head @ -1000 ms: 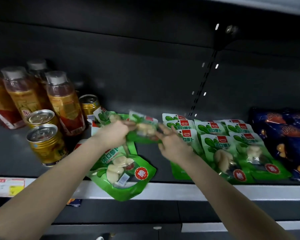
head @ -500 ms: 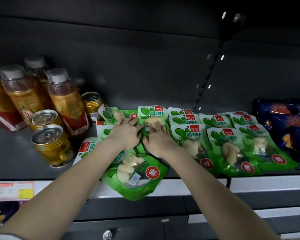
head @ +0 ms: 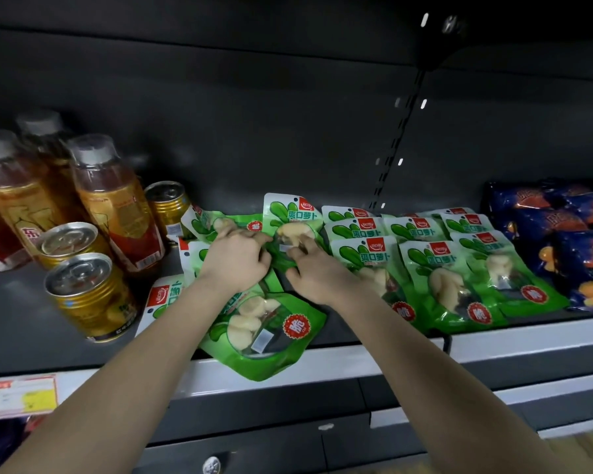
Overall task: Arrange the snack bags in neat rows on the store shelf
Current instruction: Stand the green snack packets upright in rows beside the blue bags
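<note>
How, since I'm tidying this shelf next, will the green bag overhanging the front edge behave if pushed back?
The overhanging green bag looks like a glossy soft pouch, so it probably slides easily but buckles. Lumpy pieces fill its window, so likely hefty for its size. Jutting past the shelf edge, it may drop.

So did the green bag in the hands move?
Yes. The green bag went back toward the back wall, settling beside the neat row of bags.

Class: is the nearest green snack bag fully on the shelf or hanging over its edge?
Hanging over. The green snack bag lies askew, with its lower end sticking out past the pale shelf edge.
</note>
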